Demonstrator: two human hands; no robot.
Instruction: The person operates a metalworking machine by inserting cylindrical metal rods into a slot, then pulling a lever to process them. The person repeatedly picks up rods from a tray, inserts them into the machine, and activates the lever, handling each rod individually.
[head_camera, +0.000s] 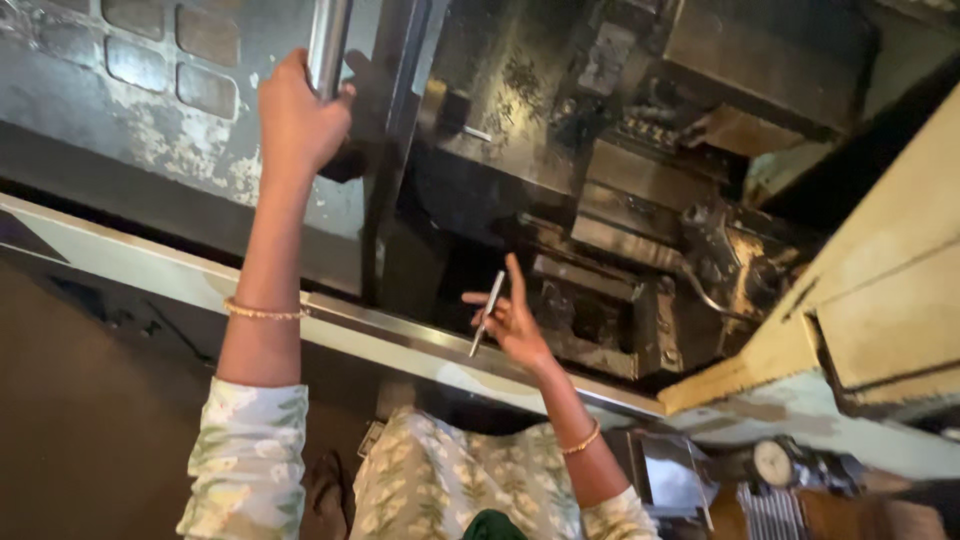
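Right hand (515, 322): holding one thin metal rod (488, 312) pinched in the fingers, remaining fingers spreading loosely.
Rod position: sitting in front of the dark, oily machine interior (620, 200), above the sill rail (400, 340).
Rod axis: running near upright in the view, upper end leaning slightly right, lower end pointing down toward the rail.
Left hand (298, 120): wrapping closed around one shiny vertical door handle (328, 45).
Door (180, 110): one, grey, paint flaking.
Bangles: two, one per wrist.
Dial gauge (773, 463): one, sitting at lower right.

Grimy machine bed (600, 250), dark tooling blocks (590, 310) and swarf on it
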